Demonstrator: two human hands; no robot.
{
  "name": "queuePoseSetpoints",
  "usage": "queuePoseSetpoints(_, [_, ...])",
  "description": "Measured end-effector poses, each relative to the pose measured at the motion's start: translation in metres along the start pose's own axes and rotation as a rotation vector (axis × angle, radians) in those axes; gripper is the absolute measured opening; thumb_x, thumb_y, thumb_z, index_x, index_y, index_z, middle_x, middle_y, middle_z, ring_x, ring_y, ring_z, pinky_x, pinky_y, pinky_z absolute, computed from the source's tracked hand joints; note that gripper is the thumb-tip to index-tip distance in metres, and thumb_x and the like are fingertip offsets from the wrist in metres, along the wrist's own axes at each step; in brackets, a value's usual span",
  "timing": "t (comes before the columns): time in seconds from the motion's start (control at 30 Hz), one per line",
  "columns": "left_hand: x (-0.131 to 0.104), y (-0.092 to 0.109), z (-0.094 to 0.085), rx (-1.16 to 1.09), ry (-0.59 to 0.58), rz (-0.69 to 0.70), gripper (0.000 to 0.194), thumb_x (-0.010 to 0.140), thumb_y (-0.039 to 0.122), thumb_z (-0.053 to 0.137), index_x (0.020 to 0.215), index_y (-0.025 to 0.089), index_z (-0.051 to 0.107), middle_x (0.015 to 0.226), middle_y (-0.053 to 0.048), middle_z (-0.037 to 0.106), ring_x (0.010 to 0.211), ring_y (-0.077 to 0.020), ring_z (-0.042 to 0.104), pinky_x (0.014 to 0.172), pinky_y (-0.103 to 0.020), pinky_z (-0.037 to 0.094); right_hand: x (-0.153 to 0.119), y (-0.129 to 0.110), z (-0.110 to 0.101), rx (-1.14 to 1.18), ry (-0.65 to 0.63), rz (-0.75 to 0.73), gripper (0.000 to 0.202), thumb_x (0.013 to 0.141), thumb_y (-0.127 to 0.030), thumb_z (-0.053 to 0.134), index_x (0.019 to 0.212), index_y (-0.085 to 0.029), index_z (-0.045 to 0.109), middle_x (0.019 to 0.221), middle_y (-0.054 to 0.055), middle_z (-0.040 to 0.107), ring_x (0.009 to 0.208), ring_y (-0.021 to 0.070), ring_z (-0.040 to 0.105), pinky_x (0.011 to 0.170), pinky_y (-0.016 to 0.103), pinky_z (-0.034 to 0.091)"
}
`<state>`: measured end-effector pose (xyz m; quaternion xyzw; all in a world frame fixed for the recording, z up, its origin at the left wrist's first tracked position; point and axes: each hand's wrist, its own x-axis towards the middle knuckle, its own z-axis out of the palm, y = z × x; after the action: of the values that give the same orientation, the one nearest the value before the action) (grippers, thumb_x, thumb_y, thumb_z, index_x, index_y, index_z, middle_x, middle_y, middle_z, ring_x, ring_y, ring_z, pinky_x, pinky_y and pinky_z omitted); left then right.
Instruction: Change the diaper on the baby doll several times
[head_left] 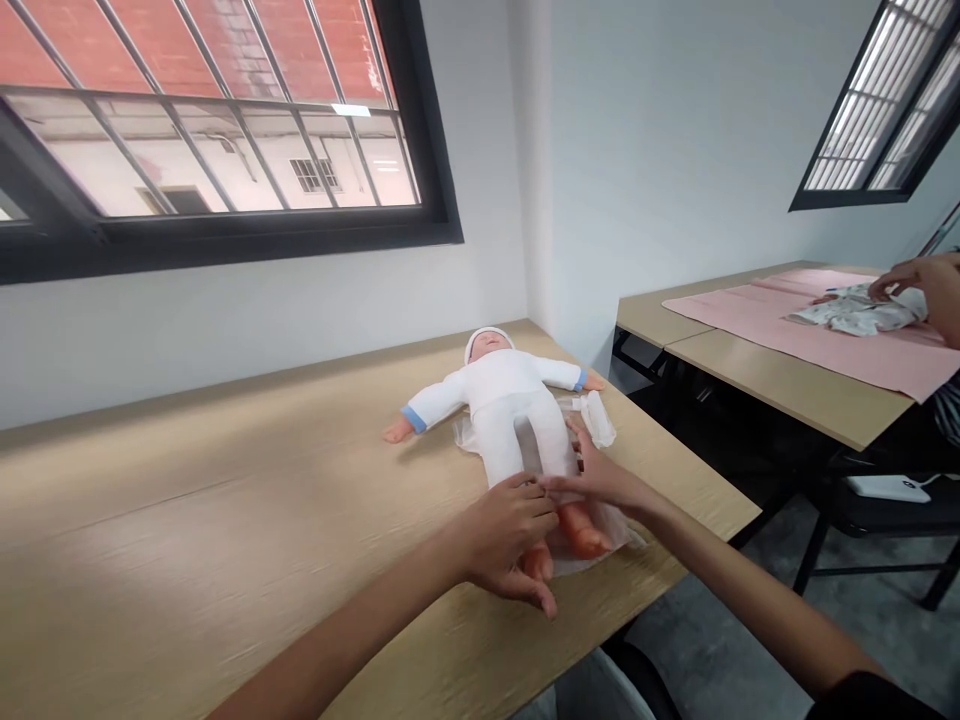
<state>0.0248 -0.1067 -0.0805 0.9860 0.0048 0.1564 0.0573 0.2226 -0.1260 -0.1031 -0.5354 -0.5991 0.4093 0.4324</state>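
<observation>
A baby doll (pixel 510 380) lies on its back on the wooden table, arms spread and bare feet toward me. It wears a white top with blue cuffs, white trousers (pixel 499 440) and a white cap (pixel 490 331). My left hand (pixel 514 540) is curled over the lower end of the left-side trouser leg, its thumb stretched out beside the foot. Around the other trouser leg is my right hand (pixel 592 470), its fingers partly bent against the cloth. The fingertips of both hands are partly hidden. Under the doll lies a thin, see-through plastic sheet (pixel 622 540).
A white, crumpled wrapped item (pixel 598 418) lies by the doll's side. The table (pixel 225 520) meets the wall below a barred window. At right, another person's hand (pixel 919 275) touches patterned clothing (pixel 862 310) on a pink cloth (pixel 757 310). A black chair (pixel 892 520) holds a white device (pixel 889 488).
</observation>
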Motion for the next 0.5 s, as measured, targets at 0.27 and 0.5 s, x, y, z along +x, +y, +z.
queuePoseSetpoints(0.27, [-0.014, 0.000, -0.021, 0.111, -0.157, -0.364, 0.048, 0.092, 0.047, 0.039, 0.060, 0.017, 0.060, 0.049, 0.000, 0.056, 0.041, -0.0115, 0.043, 0.047, -0.026, 0.035, -0.005, -0.011, -0.041, -0.228, -0.104, -0.079, 0.082, 0.067, -0.025, 0.070, 0.141, -0.027, 0.036, 0.145, 0.007, 0.040, 0.130, 0.0299, 0.040, 0.109, 0.047, 0.031])
queuePoseSetpoints(0.5, [-0.024, -0.003, -0.020, 0.154, -0.129, -0.258, 0.048, 0.059, 0.066, 0.069, 0.069, 0.019, 0.060, 0.061, -0.001, 0.060, 0.052, -0.0178, 0.054, 0.052, -0.030, 0.043, 0.002, -0.004, -0.055, -0.302, -0.146, -0.091, 0.081, 0.066, -0.023, 0.069, 0.141, -0.028, 0.037, 0.144, 0.006, 0.042, 0.125, 0.0289, 0.046, 0.106, 0.047, 0.034])
